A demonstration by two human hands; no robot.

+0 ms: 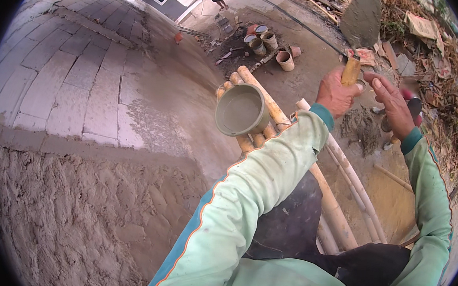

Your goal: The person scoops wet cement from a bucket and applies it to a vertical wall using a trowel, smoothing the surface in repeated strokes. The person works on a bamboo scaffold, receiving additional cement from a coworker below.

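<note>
Trowel (361, 24) handle in closed left hand (335, 93); open right hand (393, 105) just beside

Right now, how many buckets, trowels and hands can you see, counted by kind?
Buckets down on the ground: 6
Bucket on the bamboo poles: 1
Trowel: 1
Person's own hands, left hand and right hand: 2
Total: 10

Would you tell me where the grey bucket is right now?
In the head view, the grey bucket sits centre frame on the bamboo poles, just left of the left hand.
</note>
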